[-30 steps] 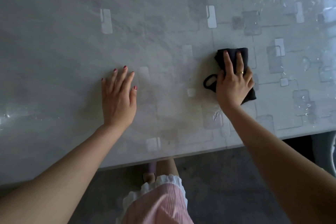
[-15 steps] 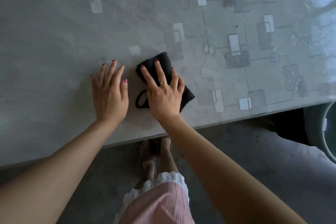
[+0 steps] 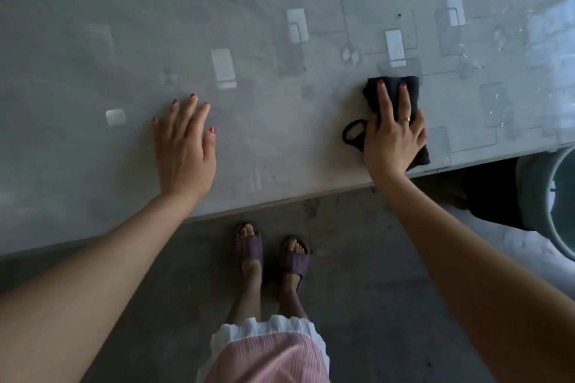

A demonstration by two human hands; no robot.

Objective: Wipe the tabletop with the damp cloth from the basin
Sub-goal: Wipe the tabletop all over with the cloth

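Cloth: a black, folded, soft fabric cloth is pressed flat on the grey patterned glossy desk, right of centre in the frame, close to the near edge; a loop of it sticks out on its left side.
Handling: it is judged light, limp and damp, likely to bunch or unfold if dragged by a corner; it is best held under a flat palm with the fingers spread over the fold.
Right hand: it is laid on top of the cloth, fingers straight and slightly apart, pressing down.
Left hand: it is spread flat on the bare desk, left of centre, well apart from the cloth, holding nothing.
Desk surface: a wet sheen and droplets are seen at the upper right.
Container: a grey-green round basin is partly seen on the floor at the right edge; its contents cannot be told.
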